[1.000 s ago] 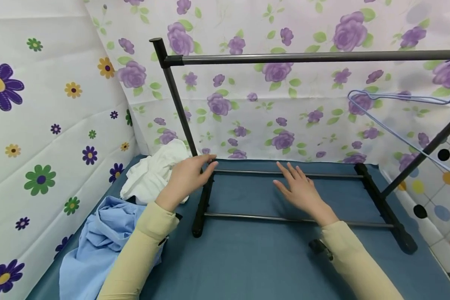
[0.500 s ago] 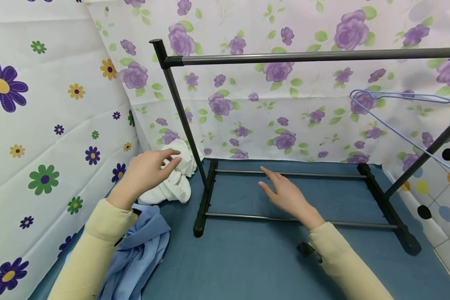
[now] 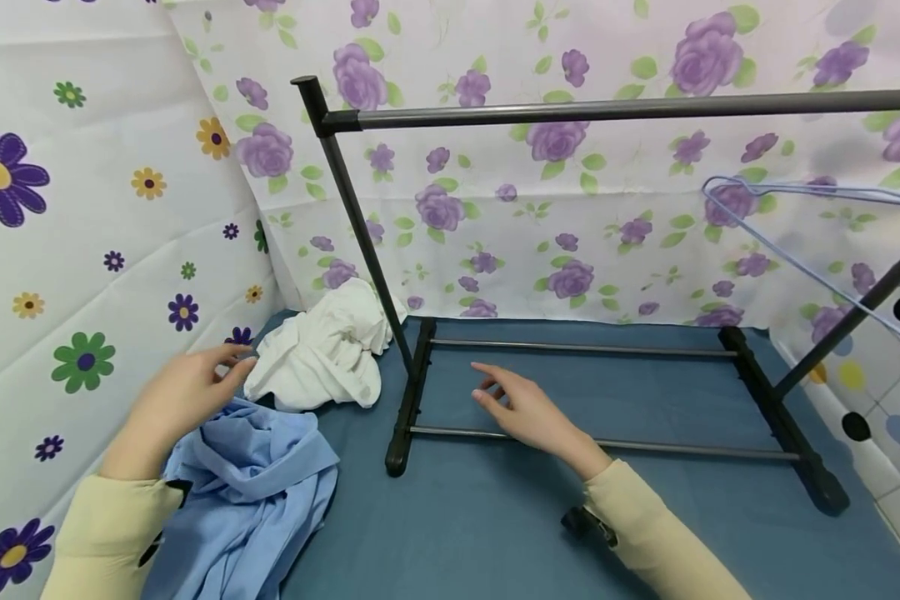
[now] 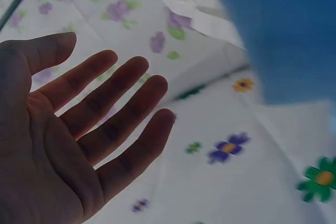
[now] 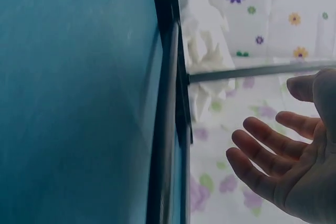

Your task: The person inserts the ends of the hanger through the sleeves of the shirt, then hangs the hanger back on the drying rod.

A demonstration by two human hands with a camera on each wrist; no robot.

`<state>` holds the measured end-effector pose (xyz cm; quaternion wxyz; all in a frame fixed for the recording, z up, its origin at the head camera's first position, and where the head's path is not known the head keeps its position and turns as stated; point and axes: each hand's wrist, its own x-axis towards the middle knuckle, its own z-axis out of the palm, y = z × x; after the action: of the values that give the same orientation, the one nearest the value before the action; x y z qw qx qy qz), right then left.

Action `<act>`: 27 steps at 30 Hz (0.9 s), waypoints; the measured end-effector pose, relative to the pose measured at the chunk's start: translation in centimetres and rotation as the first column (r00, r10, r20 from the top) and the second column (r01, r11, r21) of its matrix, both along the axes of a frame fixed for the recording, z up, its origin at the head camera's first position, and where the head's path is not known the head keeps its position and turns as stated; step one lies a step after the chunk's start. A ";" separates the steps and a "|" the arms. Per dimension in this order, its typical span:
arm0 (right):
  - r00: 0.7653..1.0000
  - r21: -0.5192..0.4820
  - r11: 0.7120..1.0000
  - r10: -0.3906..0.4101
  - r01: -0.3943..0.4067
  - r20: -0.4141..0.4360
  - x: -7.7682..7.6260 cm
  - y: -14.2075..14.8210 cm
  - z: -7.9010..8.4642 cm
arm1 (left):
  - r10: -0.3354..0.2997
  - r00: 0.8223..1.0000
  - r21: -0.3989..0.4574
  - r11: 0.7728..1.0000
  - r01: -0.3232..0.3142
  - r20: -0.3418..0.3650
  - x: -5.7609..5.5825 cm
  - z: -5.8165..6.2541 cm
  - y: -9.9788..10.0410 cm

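Observation:
My left hand [image 3: 183,404] hovers over the far left edge of a crumpled light blue cloth garment [image 3: 258,483]. In the left wrist view its fingers are spread loosely and the palm holds nothing. Behind the blue garment lies a bunched white cloth [image 3: 318,350], against the foot of the rack. My right hand [image 3: 528,408] is held above the base of a black and grey clothes rack [image 3: 360,208], between its two low bars. Loosely bent fingers of the right hand [image 5: 283,156] hold nothing in the right wrist view.
A light blue wire hanger [image 3: 787,242] hangs at the rack's right side. The top bar [image 3: 607,110] spans above both hands. Blue-grey cloth [image 3: 435,525] covers the table. Flowered sheets [image 3: 480,225] wall off the back and left; a dotted sheet [image 3: 888,408] lines the right.
My left hand has left the rack's left post and moved left and down, over to the blue garment. My right hand has drifted left and nearer above the rack's base.

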<state>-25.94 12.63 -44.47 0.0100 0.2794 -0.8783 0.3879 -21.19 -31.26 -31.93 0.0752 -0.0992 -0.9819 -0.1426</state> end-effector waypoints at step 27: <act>0.926 -0.098 0.964 0.266 -0.249 0.267 1.6 -10.7 -1.2 | 0.062 0.859 0.195 0.963 -0.185 0.508 1.6 -8.2 -7.4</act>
<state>-24.37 1.91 -45.66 -0.1555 0.3346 -0.8142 0.4483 -19.58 -38.68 -40.11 -0.1597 0.0143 -0.9482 -0.2743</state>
